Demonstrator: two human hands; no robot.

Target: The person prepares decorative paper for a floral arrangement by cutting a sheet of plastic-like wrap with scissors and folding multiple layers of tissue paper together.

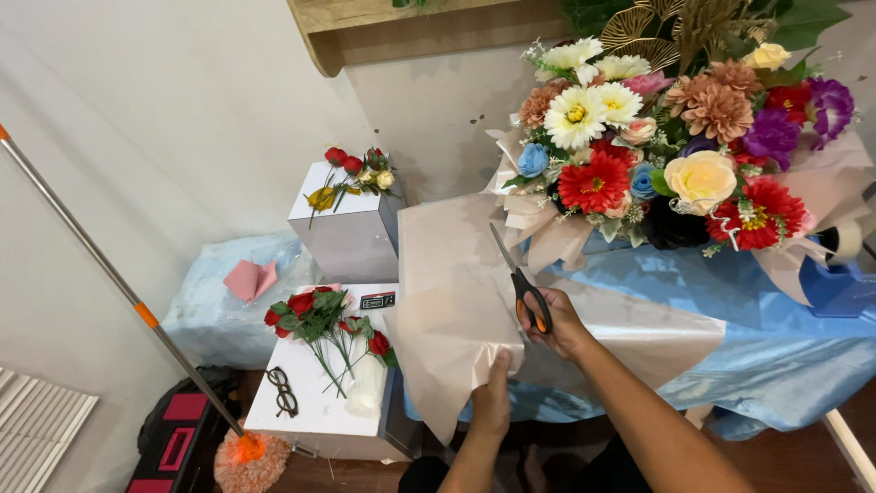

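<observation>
Fingers (500,372) of the left hand (493,402) pinched on the lower edge of a thin, beige, matte wrapping sheet (452,301), held up over the blue-draped table (785,347). Right hand (558,325) clenched through the orange-lined loops of black-handled scissors (522,283), slim metal blades parted and laid against the sheet's crease. Just behind, a dense bouquet (675,137) of ruffled fabric blooms in paper frills. To the left, red rosebud sprigs (324,324) and round-rimmed glasses (283,391) on a white box (310,420).
</observation>
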